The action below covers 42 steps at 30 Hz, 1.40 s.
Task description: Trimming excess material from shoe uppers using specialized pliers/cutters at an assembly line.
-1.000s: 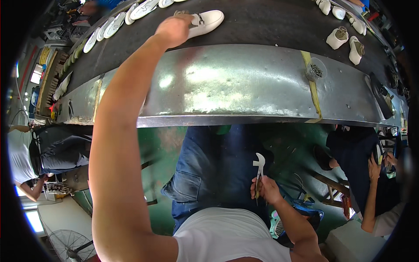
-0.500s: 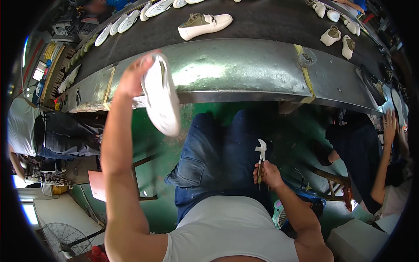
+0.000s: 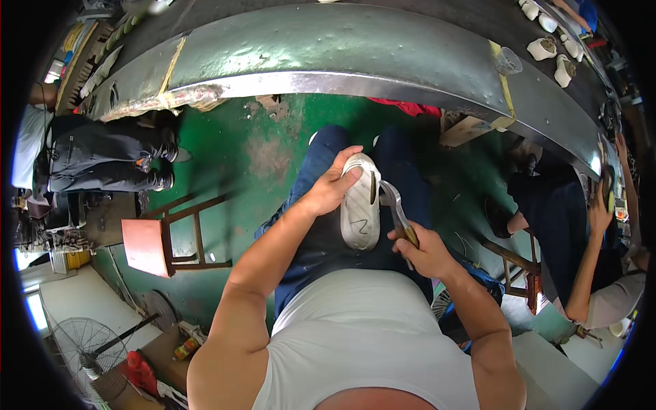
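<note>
In front of the table (image 3: 328, 44), the left hand (image 3: 333, 186) grips the white shoe (image 3: 359, 213); the right hand (image 3: 425, 250) grips the lasting pincers (image 3: 398, 213). A slack hold could let the shoe twist and scuff.

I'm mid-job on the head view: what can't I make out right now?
All in the head view:
- Left hand: its grip behind the shoe, hidden by the shoe.
- Pliers: part of the handles, covered by the right hand.
- Clear cup: contents, too small and blurred.
- Table: far side, mostly cut off by the top edge.
</note>
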Available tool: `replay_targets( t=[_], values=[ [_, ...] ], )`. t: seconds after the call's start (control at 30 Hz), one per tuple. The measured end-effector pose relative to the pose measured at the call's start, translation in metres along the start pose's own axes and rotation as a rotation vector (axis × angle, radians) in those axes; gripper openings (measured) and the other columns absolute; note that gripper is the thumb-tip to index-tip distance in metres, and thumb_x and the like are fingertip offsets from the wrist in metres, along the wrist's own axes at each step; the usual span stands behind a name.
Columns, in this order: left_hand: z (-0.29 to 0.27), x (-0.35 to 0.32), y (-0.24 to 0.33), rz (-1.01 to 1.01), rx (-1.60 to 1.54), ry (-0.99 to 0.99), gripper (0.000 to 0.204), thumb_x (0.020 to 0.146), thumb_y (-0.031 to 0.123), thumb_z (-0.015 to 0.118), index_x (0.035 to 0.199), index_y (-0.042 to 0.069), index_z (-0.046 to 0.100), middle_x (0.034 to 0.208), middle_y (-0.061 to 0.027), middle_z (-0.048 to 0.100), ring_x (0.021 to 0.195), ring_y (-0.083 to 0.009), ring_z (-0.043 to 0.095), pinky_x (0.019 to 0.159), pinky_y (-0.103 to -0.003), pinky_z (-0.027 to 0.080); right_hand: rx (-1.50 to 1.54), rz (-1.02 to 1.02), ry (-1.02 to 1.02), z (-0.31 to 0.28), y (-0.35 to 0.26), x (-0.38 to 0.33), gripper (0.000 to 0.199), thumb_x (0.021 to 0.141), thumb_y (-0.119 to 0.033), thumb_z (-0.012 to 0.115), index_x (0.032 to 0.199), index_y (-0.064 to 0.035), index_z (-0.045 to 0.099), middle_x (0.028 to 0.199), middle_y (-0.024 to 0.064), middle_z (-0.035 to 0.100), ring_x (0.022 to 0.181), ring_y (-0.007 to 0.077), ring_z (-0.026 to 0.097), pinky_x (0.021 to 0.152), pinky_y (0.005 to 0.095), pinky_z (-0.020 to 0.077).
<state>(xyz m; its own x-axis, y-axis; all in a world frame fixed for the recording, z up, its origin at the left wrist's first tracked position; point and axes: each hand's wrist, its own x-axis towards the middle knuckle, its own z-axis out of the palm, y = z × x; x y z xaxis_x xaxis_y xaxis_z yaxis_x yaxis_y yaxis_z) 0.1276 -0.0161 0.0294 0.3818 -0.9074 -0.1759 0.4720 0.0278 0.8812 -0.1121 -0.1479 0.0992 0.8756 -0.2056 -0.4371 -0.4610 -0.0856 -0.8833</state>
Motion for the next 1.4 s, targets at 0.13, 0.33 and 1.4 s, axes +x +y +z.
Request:
replay_targets(
  t=[0.13, 0.33, 1.4],
  values=[
    [-0.002, -0.001, -0.007, 0.004, 0.030, -0.043, 0.052, 0.107, 0.028, 0.048, 0.151, 0.013, 0.026, 0.127, -0.0042, 0.054, 0.119, -0.0141, 0.050, 0.107, -0.031, 0.037, 0.140, 0.046, -0.077, 0.010, 0.002, 0.016, 0.031, 0.098, -0.014, 0.055, 0.125, 0.0022, 0.055, 0.101, 0.0073, 0.066, 0.078, 0.0106, 0.058, 0.074, 0.0277, 0.0507],
    [-0.008, -0.001, -0.018, 0.028, 0.198, -0.021, 0.051, 0.108, 0.033, 0.044, 0.151, 0.012, 0.025, 0.128, -0.0049, 0.053, 0.120, -0.0149, 0.049, 0.107, -0.031, 0.037, 0.209, 0.038, -0.031, 0.018, 0.002, 0.034, 0.023, 0.099, -0.018, 0.055, 0.112, 0.0006, 0.059, 0.078, 0.0026, 0.061, 0.072, 0.0116, 0.057, 0.067, 0.0284, 0.0476],
    [-0.004, 0.006, -0.015, 0.015, 0.245, 0.070, 0.045, 0.105, 0.024, 0.052, 0.145, 0.007, 0.040, 0.127, -0.0098, 0.056, 0.117, -0.0170, 0.051, 0.103, -0.031, 0.042, 0.842, 0.125, 0.092, 0.036, -0.015, 0.054, 0.019, 0.096, -0.016, 0.057, 0.100, 0.0011, 0.064, 0.083, 0.0072, 0.065, 0.069, 0.0125, 0.060, 0.062, 0.0257, 0.0504]
  ],
)
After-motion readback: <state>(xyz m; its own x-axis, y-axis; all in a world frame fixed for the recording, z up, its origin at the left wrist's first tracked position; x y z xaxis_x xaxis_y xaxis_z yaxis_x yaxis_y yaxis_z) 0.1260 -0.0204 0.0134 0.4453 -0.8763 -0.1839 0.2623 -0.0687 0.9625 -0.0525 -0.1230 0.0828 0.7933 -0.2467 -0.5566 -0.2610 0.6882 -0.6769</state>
